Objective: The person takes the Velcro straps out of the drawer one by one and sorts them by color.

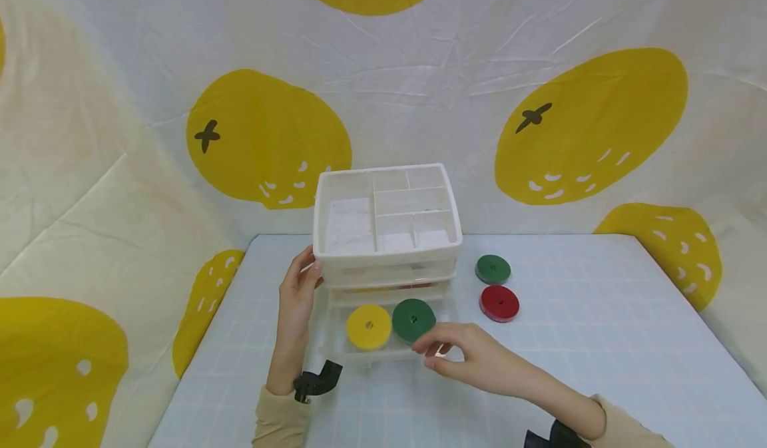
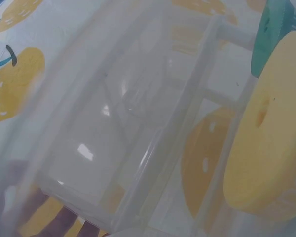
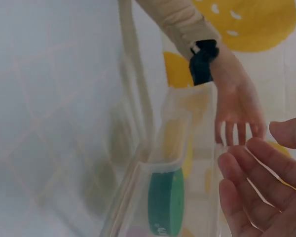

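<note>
A white desktop organizer (image 1: 383,263) has its clear drawer (image 1: 335,351) pulled out in front. Lying in the drawer are a yellow disc-like roll (image 1: 357,333) and a green roll (image 1: 406,313), each with a small centre hole. My left hand (image 1: 296,295) touches the organizer's left side, its fingers fairly straight. Over the drawer's front right corner hovers my right hand (image 1: 467,355), beside the green roll, fingers loosely bent and holding nothing. In the right wrist view a gap shows between that hand's thumb and fingers.
Right of the organizer, a second green roll (image 1: 493,269) and a red roll (image 1: 500,303) lie on the light checked tabletop (image 1: 569,341). The organizer's top tray has several compartments. A cloth (image 1: 419,88) with yellow fruit prints hangs behind the table.
</note>
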`<act>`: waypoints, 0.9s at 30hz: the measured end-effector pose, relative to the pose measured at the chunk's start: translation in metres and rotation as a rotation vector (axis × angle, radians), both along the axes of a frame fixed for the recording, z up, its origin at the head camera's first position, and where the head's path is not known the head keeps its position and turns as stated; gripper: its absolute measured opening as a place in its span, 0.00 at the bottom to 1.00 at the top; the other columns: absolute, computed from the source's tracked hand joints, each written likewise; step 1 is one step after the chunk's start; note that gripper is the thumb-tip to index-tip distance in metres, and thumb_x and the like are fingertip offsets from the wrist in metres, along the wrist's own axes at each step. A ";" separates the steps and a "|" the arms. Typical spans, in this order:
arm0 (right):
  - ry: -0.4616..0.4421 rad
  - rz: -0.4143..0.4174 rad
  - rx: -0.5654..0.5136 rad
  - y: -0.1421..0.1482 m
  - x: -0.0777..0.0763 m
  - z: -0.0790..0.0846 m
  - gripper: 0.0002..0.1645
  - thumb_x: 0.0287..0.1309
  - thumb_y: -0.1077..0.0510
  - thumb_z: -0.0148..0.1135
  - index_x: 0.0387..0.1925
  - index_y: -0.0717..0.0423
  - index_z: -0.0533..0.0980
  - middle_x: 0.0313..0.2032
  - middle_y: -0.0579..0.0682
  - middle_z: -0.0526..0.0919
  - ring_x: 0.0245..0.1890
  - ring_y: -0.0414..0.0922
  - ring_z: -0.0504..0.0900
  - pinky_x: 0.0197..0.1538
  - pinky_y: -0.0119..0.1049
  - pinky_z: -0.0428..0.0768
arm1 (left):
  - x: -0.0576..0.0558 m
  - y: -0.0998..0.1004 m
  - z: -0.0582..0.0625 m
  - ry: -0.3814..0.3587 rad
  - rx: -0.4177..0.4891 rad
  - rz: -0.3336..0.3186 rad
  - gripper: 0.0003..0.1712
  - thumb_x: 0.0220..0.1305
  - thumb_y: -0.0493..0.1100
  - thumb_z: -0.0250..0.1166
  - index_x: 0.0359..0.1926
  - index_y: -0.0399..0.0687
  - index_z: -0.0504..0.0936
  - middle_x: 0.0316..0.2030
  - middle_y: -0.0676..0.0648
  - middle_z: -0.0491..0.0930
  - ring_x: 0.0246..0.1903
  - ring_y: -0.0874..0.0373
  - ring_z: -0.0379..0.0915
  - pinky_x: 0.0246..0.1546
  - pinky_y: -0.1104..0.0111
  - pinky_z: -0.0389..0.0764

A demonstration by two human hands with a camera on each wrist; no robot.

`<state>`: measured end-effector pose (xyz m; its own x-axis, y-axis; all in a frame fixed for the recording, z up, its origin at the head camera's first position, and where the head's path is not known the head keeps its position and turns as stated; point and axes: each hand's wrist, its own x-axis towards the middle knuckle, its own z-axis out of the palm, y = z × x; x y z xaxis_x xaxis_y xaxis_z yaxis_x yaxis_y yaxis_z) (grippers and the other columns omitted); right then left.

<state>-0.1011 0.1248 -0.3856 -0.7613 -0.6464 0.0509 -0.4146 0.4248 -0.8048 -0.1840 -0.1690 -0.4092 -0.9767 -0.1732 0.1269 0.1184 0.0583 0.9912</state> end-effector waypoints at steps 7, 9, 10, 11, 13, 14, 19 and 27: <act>0.134 0.032 0.058 -0.002 -0.013 0.011 0.12 0.62 0.55 0.62 0.47 0.48 0.80 0.41 0.40 0.85 0.40 0.32 0.79 0.45 0.27 0.80 | 0.000 0.000 -0.001 0.013 0.000 0.006 0.23 0.70 0.48 0.56 0.64 0.54 0.71 0.56 0.53 0.72 0.49 0.64 0.72 0.51 0.74 0.74; 0.160 0.038 0.075 -0.002 -0.018 0.013 0.12 0.61 0.56 0.63 0.47 0.49 0.80 0.43 0.42 0.85 0.41 0.35 0.80 0.46 0.28 0.80 | 0.001 0.000 -0.001 0.014 -0.001 0.003 0.23 0.70 0.48 0.56 0.65 0.54 0.71 0.56 0.53 0.72 0.49 0.64 0.71 0.51 0.74 0.74; 0.169 0.042 0.087 -0.002 -0.020 0.014 0.13 0.61 0.56 0.63 0.48 0.50 0.80 0.44 0.43 0.85 0.42 0.37 0.80 0.47 0.28 0.80 | 0.001 0.000 -0.001 0.013 -0.002 0.002 0.23 0.70 0.48 0.56 0.65 0.54 0.71 0.56 0.53 0.72 0.49 0.64 0.71 0.51 0.74 0.74; 0.175 0.044 0.099 -0.001 -0.024 0.015 0.14 0.61 0.56 0.63 0.48 0.50 0.79 0.45 0.44 0.85 0.43 0.39 0.81 0.48 0.29 0.80 | 0.001 0.000 -0.002 0.014 -0.001 0.000 0.23 0.70 0.48 0.56 0.65 0.54 0.71 0.56 0.53 0.72 0.49 0.64 0.71 0.51 0.74 0.74; 0.188 0.044 0.133 -0.001 -0.030 0.016 0.15 0.60 0.56 0.64 0.50 0.50 0.79 0.47 0.44 0.84 0.46 0.41 0.81 0.49 0.30 0.81 | 0.001 0.000 -0.001 0.016 -0.002 0.000 0.23 0.71 0.48 0.56 0.65 0.54 0.71 0.56 0.53 0.72 0.49 0.64 0.71 0.51 0.74 0.74; 0.196 0.042 0.153 -0.001 -0.034 0.016 0.16 0.60 0.56 0.64 0.50 0.50 0.79 0.47 0.44 0.83 0.47 0.42 0.80 0.50 0.32 0.80 | 0.001 0.000 -0.001 0.017 -0.002 0.000 0.23 0.71 0.48 0.56 0.65 0.54 0.71 0.56 0.53 0.72 0.49 0.64 0.72 0.51 0.74 0.74; 0.256 0.056 0.240 -0.003 -0.049 0.012 0.20 0.57 0.56 0.67 0.52 0.50 0.78 0.52 0.43 0.81 0.54 0.44 0.77 0.56 0.39 0.79 | 0.001 0.000 0.000 0.032 0.007 0.002 0.23 0.71 0.47 0.56 0.64 0.52 0.71 0.54 0.54 0.72 0.48 0.64 0.72 0.51 0.72 0.75; 0.396 0.099 0.410 -0.007 -0.061 0.000 0.26 0.53 0.54 0.70 0.55 0.49 0.76 0.58 0.47 0.77 0.61 0.48 0.72 0.59 0.43 0.77 | 0.001 0.000 -0.002 0.032 0.004 0.000 0.23 0.70 0.47 0.56 0.64 0.53 0.71 0.54 0.54 0.73 0.48 0.64 0.72 0.51 0.73 0.75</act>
